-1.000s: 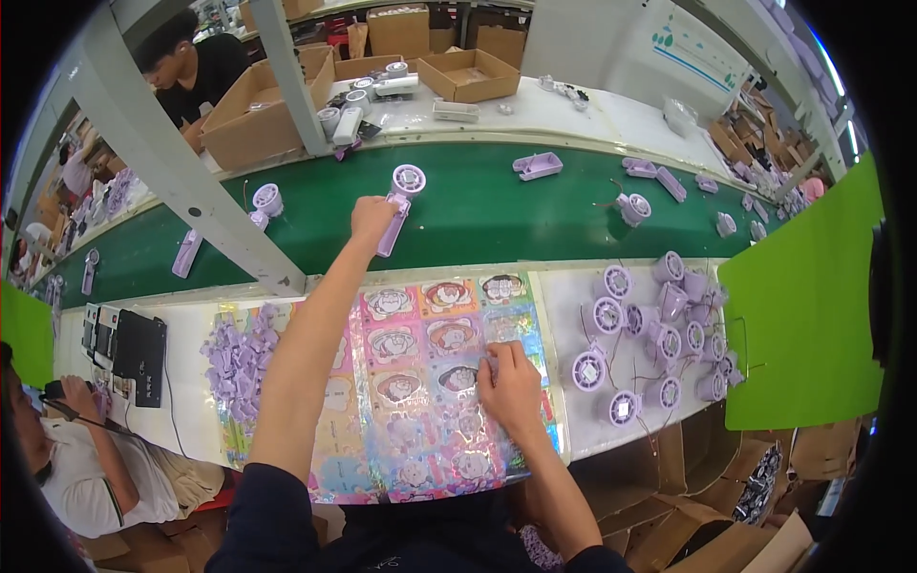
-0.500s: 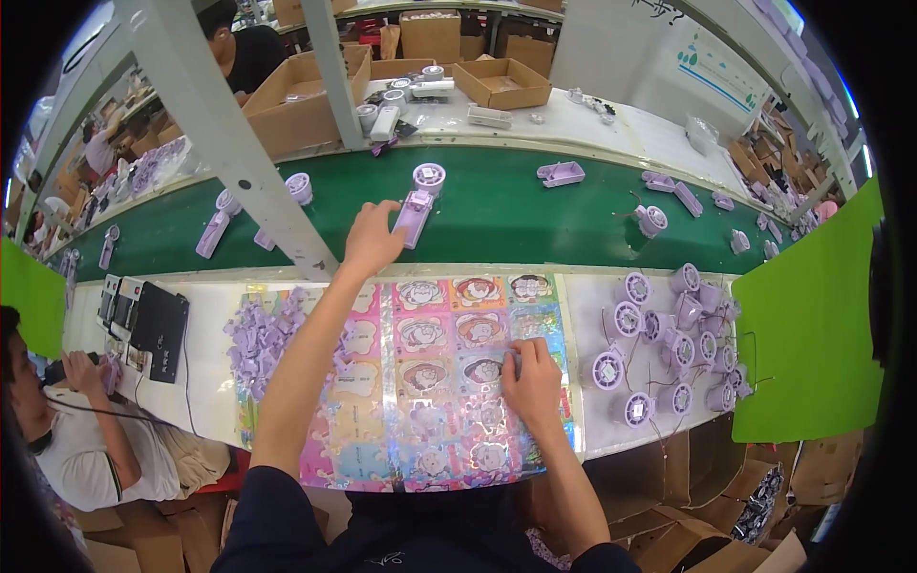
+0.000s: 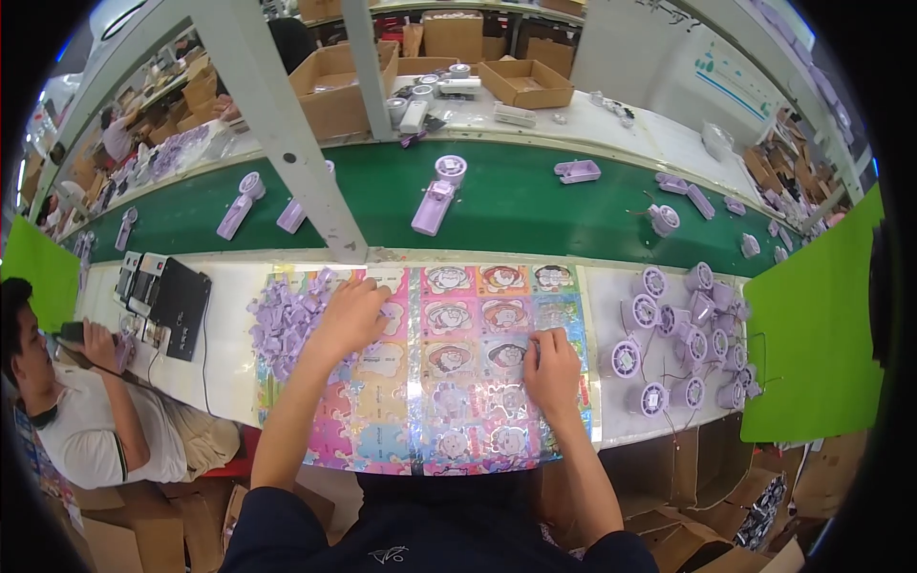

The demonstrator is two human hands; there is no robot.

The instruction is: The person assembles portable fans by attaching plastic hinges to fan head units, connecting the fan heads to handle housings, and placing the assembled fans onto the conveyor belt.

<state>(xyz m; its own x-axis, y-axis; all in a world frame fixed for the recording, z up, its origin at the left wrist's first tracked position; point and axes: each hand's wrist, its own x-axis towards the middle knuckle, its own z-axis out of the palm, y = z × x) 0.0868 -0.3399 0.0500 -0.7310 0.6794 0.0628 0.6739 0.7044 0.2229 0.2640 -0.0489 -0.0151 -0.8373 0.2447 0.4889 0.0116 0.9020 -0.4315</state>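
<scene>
My left hand [image 3: 353,317] is over the right edge of a pile of small lilac plastic parts [image 3: 287,325], its fingers apart and bent downward. A colourful printed sheet [image 3: 458,396] with rows of cartoon pictures covers the bench under both hands. On its right half rests my right hand [image 3: 554,371], fingers curled together; whatever they may hold is hidden. Beyond the sheet, a lilac handheld fan [image 3: 435,205] with a round head lies on the green conveyor belt [image 3: 516,215], apart from both hands.
Several lilac round fan heads [image 3: 654,396] with thin wires stand at the right of the bench. A black device [image 3: 186,310] lies at left, near a seated co-worker [image 3: 105,411]. A white post [image 3: 277,134] rises before the belt. More lilac housings [image 3: 578,172] lie along it.
My left hand has come back from the fan on the belt to the pile of parts, leaving the fan there. My right hand remains on the sheet. The view has shifted slightly.
</scene>
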